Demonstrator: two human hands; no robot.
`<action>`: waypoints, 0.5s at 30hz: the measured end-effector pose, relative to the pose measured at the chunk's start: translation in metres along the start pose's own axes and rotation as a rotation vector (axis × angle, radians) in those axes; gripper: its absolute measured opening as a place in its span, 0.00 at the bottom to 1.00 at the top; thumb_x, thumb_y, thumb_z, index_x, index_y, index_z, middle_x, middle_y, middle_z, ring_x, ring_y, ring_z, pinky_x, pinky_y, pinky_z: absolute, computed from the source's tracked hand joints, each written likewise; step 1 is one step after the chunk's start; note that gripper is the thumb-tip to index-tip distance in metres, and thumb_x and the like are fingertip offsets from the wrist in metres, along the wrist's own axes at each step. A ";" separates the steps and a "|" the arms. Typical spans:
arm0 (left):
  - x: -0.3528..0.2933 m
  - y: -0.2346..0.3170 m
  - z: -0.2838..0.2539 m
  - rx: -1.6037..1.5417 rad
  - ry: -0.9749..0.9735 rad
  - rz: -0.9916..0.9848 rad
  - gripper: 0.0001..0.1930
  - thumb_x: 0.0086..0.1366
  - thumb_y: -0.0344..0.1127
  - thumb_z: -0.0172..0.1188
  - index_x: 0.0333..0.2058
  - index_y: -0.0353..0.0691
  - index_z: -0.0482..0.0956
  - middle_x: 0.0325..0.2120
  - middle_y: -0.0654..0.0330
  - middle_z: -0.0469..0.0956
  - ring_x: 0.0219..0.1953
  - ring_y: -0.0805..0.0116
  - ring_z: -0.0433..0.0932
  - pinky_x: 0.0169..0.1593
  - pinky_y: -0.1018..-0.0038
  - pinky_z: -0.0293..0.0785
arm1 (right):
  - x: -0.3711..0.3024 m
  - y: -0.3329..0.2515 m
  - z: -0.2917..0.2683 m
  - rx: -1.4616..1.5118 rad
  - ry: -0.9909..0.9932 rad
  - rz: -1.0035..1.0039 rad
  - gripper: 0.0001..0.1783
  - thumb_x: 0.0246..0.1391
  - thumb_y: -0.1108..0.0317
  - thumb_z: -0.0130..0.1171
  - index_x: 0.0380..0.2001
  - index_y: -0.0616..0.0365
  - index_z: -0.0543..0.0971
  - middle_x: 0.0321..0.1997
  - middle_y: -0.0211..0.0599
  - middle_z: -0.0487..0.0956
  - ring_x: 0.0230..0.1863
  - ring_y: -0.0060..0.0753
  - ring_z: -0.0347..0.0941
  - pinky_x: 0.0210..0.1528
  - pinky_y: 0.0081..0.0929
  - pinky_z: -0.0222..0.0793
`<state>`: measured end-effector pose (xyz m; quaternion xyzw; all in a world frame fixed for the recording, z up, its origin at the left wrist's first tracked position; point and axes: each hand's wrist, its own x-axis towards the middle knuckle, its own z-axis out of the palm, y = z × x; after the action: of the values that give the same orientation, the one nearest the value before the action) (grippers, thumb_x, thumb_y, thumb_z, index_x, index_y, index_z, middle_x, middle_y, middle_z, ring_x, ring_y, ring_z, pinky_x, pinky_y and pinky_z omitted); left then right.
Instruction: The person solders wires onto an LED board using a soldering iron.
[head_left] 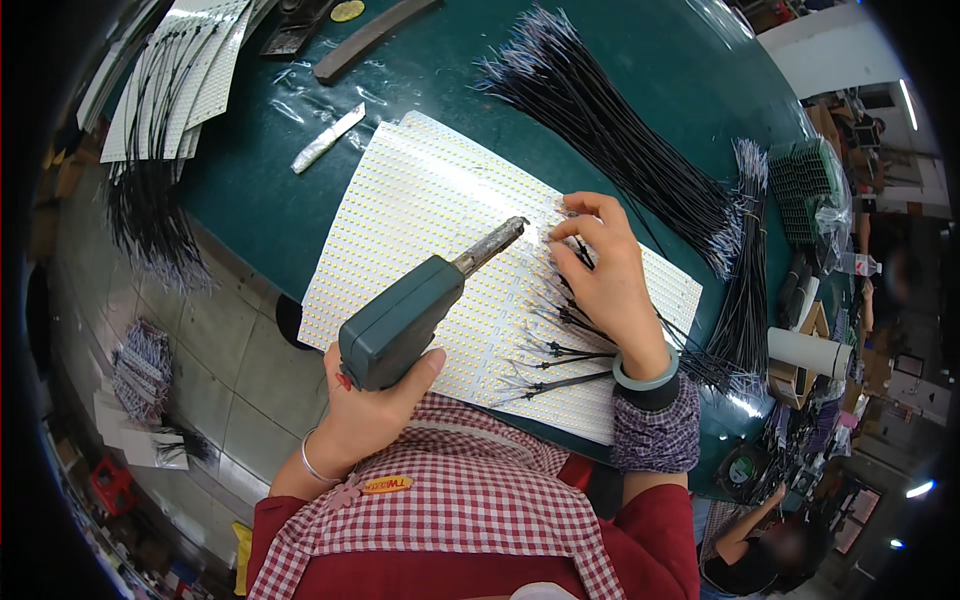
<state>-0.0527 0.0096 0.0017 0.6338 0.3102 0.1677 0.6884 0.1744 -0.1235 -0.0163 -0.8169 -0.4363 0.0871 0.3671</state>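
Observation:
My left hand (375, 408) grips a dark green soldering gun (400, 318) by its handle. The metal nozzle points up and to the right, its tip close above a white LED board (420, 200) dotted with rows of small yellowish chips. My right hand (608, 265) is bent over the board just right of that tip. Its thumb and fingers pinch a thin black wire (583, 252) near the stripped end. Several black wires with pale ends (555, 350) lie across the board below my right hand, some passing under the wrist.
A large bundle of black wires (620, 130) lies beyond the board, with another bundle (740, 270) to the right. Wired boards (185, 90) overhang the table at far left. A silver-white strip (328, 138), a curved bar (370, 40) and a white roll (808, 352) lie around. Another person (750, 550) sits at lower right.

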 end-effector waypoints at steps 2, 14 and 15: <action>-0.001 0.000 -0.002 -0.032 0.011 -0.031 0.12 0.55 0.25 0.67 0.38 0.31 0.78 0.30 0.62 0.80 0.29 0.79 0.75 0.32 0.80 0.71 | 0.000 -0.005 -0.003 0.067 -0.013 0.049 0.05 0.45 0.78 0.61 0.28 0.63 0.77 0.50 0.44 0.73 0.52 0.48 0.70 0.53 0.36 0.67; -0.006 -0.001 -0.005 -0.028 -0.014 -0.057 0.12 0.55 0.26 0.68 0.39 0.32 0.78 0.31 0.62 0.80 0.31 0.79 0.76 0.34 0.80 0.73 | -0.008 -0.006 0.010 -0.128 0.020 -0.080 0.07 0.43 0.80 0.60 0.27 0.62 0.74 0.52 0.46 0.72 0.51 0.47 0.67 0.51 0.39 0.62; -0.006 -0.001 -0.005 -0.029 -0.014 -0.057 0.12 0.55 0.26 0.68 0.39 0.32 0.78 0.31 0.62 0.80 0.31 0.79 0.76 0.34 0.80 0.73 | -0.008 -0.006 0.011 -0.144 0.026 -0.097 0.07 0.43 0.80 0.60 0.27 0.62 0.74 0.52 0.46 0.72 0.51 0.47 0.68 0.51 0.39 0.62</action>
<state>-0.0606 0.0097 0.0014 0.6158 0.3210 0.1481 0.7042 0.1609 -0.1220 -0.0218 -0.8202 -0.4757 0.0269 0.3166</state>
